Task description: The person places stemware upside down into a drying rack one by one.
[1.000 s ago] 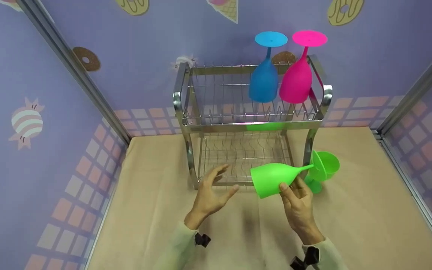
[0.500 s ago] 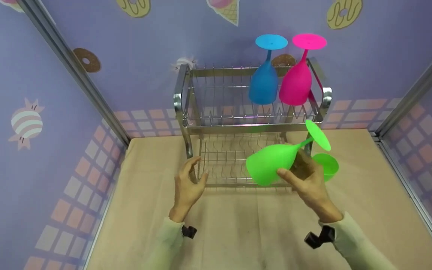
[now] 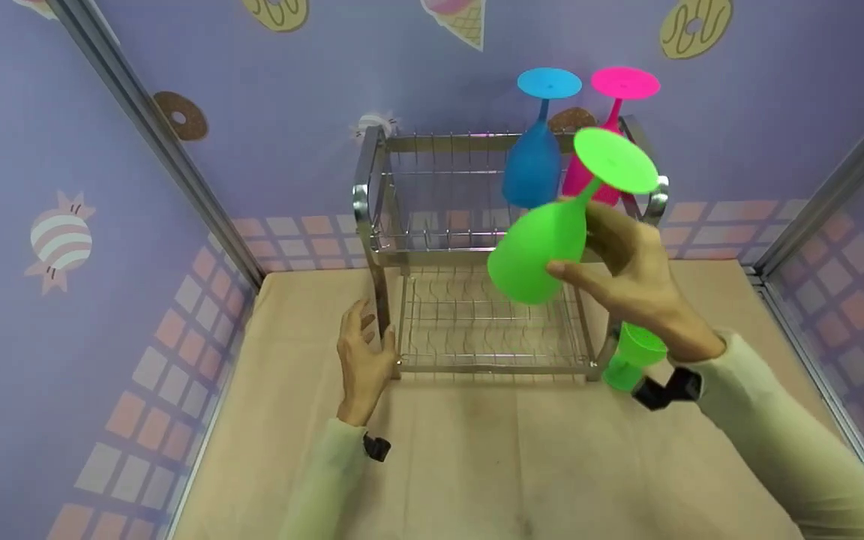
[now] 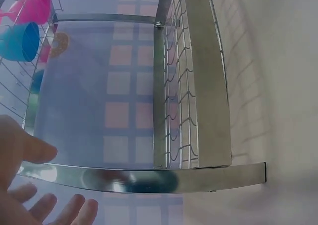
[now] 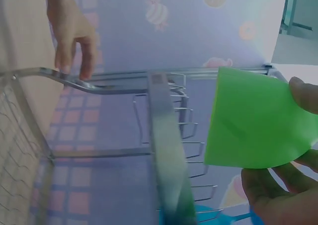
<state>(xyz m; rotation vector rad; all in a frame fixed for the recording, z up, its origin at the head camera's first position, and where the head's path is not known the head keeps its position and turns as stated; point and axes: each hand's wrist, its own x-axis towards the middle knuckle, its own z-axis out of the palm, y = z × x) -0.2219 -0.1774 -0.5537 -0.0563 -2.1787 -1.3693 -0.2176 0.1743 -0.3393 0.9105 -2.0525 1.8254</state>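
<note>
A bright green plastic wine glass (image 3: 533,255) is tilted bowl-down in my right hand (image 3: 638,277), in front of the upper tier of a metal dish rack (image 3: 496,369). The thumb presses the near side of the bowl and the fingers reach round behind it. In the right wrist view the rim of the green glass (image 5: 258,120) stands apart from the rack's wires. My left hand (image 3: 363,360) is at the rack's left front leg, thumb and loosely bent fingers on either side; the left wrist view shows gaps between the leg (image 4: 124,180) and the fingers.
Upside down on the upper tier, toward the right, are a blue wine glass (image 3: 531,169) and a pink one (image 3: 625,82), partly covered by the held glass. Another green glass (image 3: 638,345) stands right of the rack, partly behind my right forearm. Patterned walls surround the beige-covered table (image 3: 462,457).
My right hand has lifted the green wine glass up toward the upper tier, turning its base upward. My left hand has moved left to the rack's front leg.
</note>
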